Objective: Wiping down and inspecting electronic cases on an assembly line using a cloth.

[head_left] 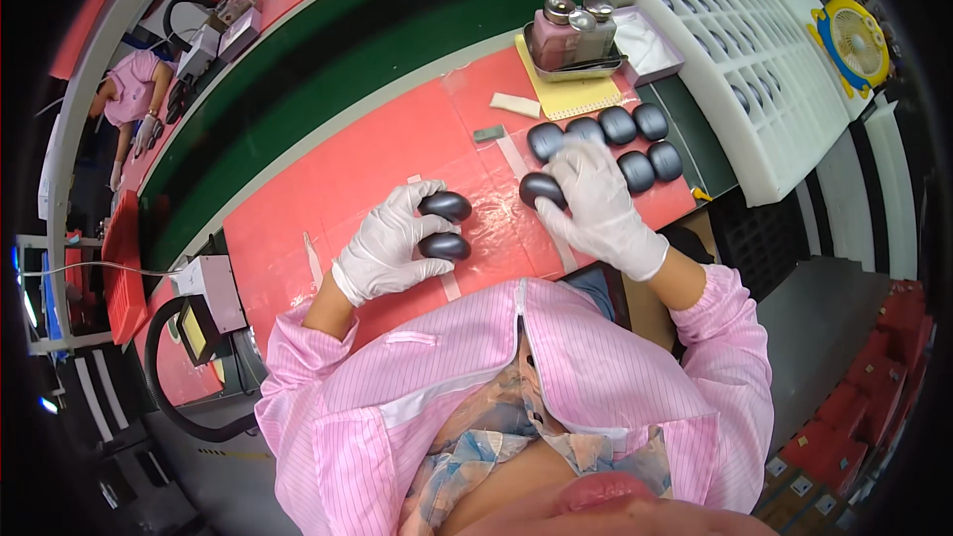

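Note:
My gloved left hand (382,246) is closed around two glossy dark grey, pebble-shaped cases, an upper case (446,205) and a lower case (445,246), held one above the other at the mat. To its right, my gloved right hand (599,203) grips another dark case (542,191) between thumb and fingers; its fingertips are blurred. Just beyond that hand, several like cases (616,125) lie in two rows on the red mat (387,164). The hand partly hides the nearer row, where one case (664,161) sits at the right end.
Behind the rows, a metal tray (581,71) of pump bottles stands on a yellow notepad (593,99). A grey block (488,134) and white pad (515,104) lie nearby. White slotted foam trays (735,69) and a yellow fan (854,45) are at right. Another person (134,89) works at far left.

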`<action>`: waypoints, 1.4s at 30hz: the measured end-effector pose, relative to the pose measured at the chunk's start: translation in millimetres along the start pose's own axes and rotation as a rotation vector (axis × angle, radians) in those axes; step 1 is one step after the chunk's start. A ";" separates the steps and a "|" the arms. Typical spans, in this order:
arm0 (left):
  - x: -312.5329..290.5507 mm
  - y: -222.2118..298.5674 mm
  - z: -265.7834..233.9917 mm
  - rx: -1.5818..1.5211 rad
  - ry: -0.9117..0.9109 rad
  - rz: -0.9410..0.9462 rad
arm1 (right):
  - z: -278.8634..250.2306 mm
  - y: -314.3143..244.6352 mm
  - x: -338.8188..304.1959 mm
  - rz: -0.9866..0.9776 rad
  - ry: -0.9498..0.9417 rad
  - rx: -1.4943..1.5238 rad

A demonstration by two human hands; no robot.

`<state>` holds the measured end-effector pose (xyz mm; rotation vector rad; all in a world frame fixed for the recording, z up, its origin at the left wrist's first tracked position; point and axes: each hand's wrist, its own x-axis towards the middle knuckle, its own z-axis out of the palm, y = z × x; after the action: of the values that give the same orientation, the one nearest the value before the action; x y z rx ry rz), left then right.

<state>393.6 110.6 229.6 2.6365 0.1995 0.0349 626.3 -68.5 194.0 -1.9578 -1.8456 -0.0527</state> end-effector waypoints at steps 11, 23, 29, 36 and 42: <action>-23.2 26.7 18.1 -0.421 0.103 -0.162 | 27.2 -5.4 25.2 0.067 0.066 0.220; 41.8 60.1 16.9 -0.139 0.149 -0.074 | -101.1 124.6 -25.0 0.271 0.372 0.032; 93.4 95.4 1.9 0.046 0.027 0.073 | -177.4 351.3 -88.2 0.539 0.601 -0.644; 139.3 101.7 6.2 0.034 -0.082 0.258 | -154.6 434.3 -91.2 0.863 0.337 -0.316; 183.1 122.6 11.1 0.074 -0.081 0.390 | -149.5 300.5 -53.1 0.426 0.698 0.041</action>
<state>591.9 25.9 276.4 2.7032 -0.3487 0.0520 948.8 -171.5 223.7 -1.9240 -0.9667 -0.4916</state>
